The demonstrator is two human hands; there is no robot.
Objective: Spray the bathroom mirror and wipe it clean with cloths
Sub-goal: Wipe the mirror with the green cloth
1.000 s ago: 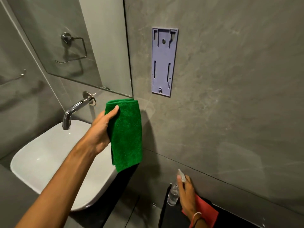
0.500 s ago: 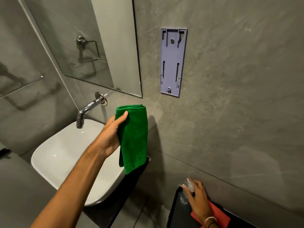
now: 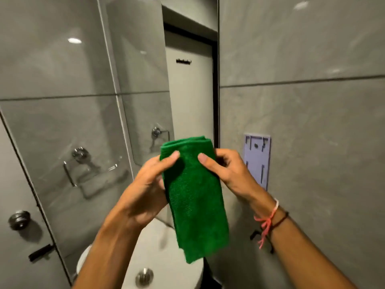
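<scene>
A folded green cloth [image 3: 195,197] hangs upright in front of me, held by both hands near its top. My left hand [image 3: 145,190] grips its left edge, thumb across the front. My right hand [image 3: 227,172] pinches the right edge, thumb on the front. The mirror [image 3: 145,69] fills the wall behind and to the left, and reflects a door and a towel ring. The spray bottle and the red cloth are out of view.
A white basin [image 3: 158,255] with a metal drain sits below the cloth. A pale purple wall bracket [image 3: 257,159] is mounted on the grey tiles right of the mirror. A towel ring [image 3: 81,163] and a round knob [image 3: 19,219] are at the left.
My view has tilted up from the basin to the mirror. My right hand has left the spray bottle on the low shelf and come up to grip the green cloth beside my left hand.
</scene>
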